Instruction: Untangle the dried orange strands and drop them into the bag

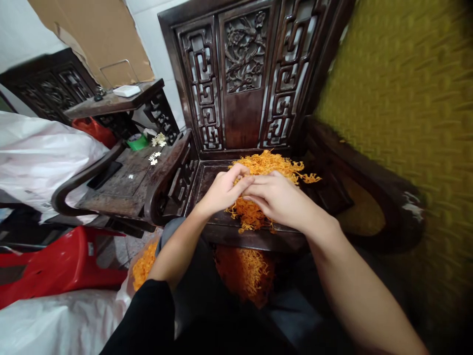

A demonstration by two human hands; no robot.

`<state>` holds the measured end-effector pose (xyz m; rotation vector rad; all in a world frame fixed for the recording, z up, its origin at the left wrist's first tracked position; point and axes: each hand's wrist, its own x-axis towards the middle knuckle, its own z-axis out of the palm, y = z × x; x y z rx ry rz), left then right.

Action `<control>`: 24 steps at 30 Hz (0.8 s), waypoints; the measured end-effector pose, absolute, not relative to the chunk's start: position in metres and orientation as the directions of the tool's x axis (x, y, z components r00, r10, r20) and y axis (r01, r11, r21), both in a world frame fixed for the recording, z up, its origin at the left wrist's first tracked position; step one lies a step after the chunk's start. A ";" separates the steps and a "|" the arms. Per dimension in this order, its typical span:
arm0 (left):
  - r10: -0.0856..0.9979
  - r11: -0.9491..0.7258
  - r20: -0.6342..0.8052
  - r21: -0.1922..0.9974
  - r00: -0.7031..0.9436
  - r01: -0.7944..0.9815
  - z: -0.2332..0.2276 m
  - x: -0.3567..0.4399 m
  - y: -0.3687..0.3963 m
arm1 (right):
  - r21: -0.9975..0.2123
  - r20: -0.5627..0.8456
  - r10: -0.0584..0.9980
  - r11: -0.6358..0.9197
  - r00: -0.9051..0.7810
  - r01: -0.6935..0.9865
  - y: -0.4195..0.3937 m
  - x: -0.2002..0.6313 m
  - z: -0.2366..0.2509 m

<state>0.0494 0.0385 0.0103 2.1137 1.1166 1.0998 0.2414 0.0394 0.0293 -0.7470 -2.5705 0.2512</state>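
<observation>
A heap of thin orange strands (271, 165) lies on the seat of a dark carved wooden chair (244, 79). My left hand (223, 190) and my right hand (279, 197) meet over the front of the heap, fingertips touching. Both hands pinch a clump of the strands between them. More orange strands (247, 268) hang below the seat's front edge, over my lap. Another batch of the strands (144, 264) sits in a clear bag at lower left.
A second dark wooden seat (125, 180) stands to the left with small white flowers (158, 140) on it. A red plastic stool (62, 264) and white plastic sacks (37, 153) lie at left. A yellow-green woven surface (399, 98) fills the right.
</observation>
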 end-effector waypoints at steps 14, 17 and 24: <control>0.998 0.004 -0.047 0.784 -0.053 -0.621 0.018 0.012 0.076 | -0.352 0.476 0.559 0.829 -0.679 0.435 0.020 0.264 0.048; 0.995 0.096 -0.071 0.791 0.066 -0.604 0.018 0.028 0.068 | -0.354 0.513 0.553 0.833 -0.657 0.425 0.021 0.261 0.048; 0.994 -0.044 0.076 0.931 0.074 -0.361 0.016 0.034 0.058 | -0.815 0.519 0.837 0.546 -0.172 0.195 0.032 0.266 0.046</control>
